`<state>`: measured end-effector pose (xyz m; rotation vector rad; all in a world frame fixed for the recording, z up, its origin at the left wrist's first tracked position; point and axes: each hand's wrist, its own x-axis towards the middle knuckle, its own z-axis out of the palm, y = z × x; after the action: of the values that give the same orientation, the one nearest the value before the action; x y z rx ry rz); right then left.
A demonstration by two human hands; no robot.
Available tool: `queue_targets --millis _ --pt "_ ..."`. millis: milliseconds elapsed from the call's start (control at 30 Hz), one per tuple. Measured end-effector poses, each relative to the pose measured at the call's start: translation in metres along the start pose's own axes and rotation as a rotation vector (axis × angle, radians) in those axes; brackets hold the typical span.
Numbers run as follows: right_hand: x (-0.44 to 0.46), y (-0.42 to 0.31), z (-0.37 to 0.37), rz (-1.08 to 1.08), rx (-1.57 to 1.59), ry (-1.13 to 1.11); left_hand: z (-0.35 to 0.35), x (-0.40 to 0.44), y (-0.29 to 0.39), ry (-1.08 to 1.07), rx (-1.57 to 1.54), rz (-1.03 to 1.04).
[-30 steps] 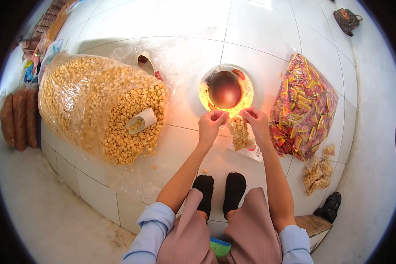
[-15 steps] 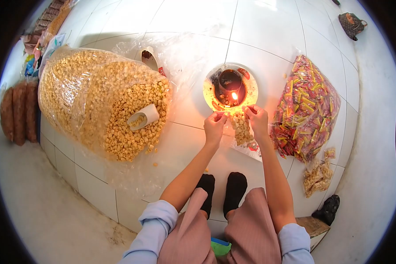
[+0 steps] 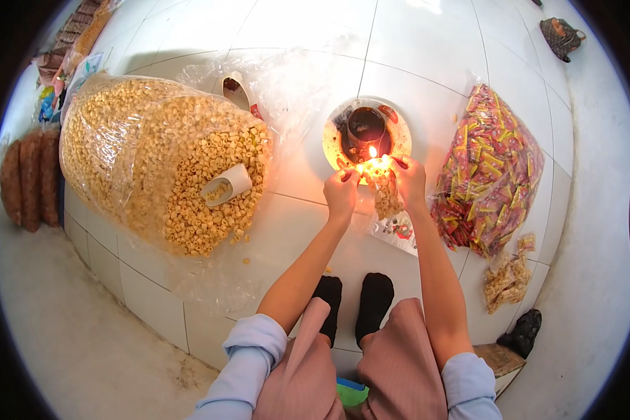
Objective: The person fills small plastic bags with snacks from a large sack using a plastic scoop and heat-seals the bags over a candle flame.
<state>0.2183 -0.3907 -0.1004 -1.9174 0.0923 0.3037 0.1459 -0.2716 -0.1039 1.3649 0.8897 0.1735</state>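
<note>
Between my hands hangs a small clear plastic bag of ring-shaped snacks [image 3: 387,198], its top edge stretched level beside a small flame [image 3: 372,151]. My left hand [image 3: 341,194] pinches one top corner, fingers closed. The other corner is gripped by my right hand [image 3: 410,179], also closed. Just beyond them, a dark round cup [image 3: 366,126] stands on a stained pale plate [image 3: 333,143], and the flame burns at its near side. Under the small bag, a flat sheet or packet with red print [image 3: 399,229] lies partly hidden on the floor.
To the left lies a large open bag of snacks [image 3: 133,140] with a white scoop [image 3: 227,185] in it. Another scoop [image 3: 235,91] rests behind. On the right are a bag of red-yellow sachets [image 3: 490,171], small filled snack bags [image 3: 507,281] and a black bag [image 3: 521,333].
Both hands have shifted slightly, lifting the small bag's top edge closer to the flame. The bag hangs a little farther right and the printed sheet below shows more.
</note>
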Motion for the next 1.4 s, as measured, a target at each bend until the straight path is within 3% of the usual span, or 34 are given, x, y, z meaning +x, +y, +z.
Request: queue_targets --millis 300,500,967,1267,1333,1400 --pt "0.005 -0.002 0.001 -0.021 0.009 0.035 0.005 0.005 0.0 0.016 0.075 0.062" --pt "0.001 -0.015 -0.003 0.114 0.055 -0.004 0.01 0.007 0.001 0.034 0.088 0.09" --pt "0.009 0.006 -0.009 0.017 0.071 0.114 0.023 0.011 0.0 0.013 0.163 0.071" --pt "0.01 0.014 -0.017 0.011 0.081 0.113 0.028 0.007 -0.004 -0.001 0.234 0.12" --pt "0.008 0.014 -0.02 0.015 0.098 0.125 0.031 0.003 -0.005 0.009 0.127 0.223" --pt "-0.001 0.005 -0.024 0.017 0.117 0.137 0.03 -0.006 -0.005 -0.058 0.112 0.111"
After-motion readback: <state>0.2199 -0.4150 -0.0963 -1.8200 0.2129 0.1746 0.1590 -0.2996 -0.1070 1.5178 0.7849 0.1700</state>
